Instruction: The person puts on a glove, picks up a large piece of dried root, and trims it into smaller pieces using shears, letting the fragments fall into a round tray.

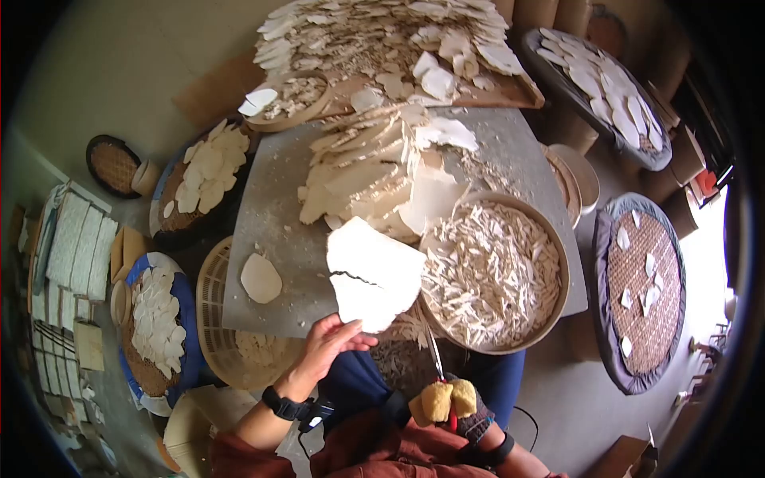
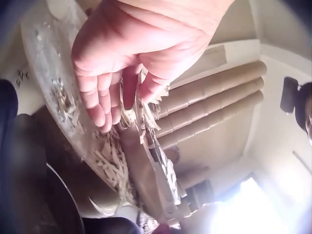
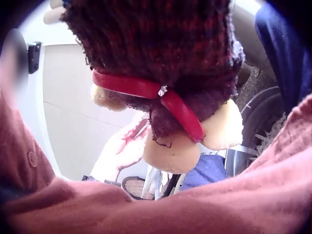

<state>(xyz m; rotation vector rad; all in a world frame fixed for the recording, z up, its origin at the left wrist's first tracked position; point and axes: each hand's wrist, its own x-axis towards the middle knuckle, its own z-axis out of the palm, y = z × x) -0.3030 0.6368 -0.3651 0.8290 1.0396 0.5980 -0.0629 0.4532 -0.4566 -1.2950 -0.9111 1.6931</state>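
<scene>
We had daylight coming in from the right, burning out the floor (image 1: 712,239) there. The head view bowed and darkened at its rim. Both wrist views were soft, the left hand (image 2: 126,58) blurred, with glare at the lower right.

The right hand (image 1: 450,405) is wrapped in a knitted glove (image 3: 161,44) that fills the right wrist view, so of the scissors (image 1: 435,354) only the blades and a red handle loop (image 3: 141,88) show. From the left wrist, the left hand (image 2: 122,63) covers its grip on the pale sheet (image 1: 373,275), which is blurred there, and glare washes out the lower right corner.
</scene>
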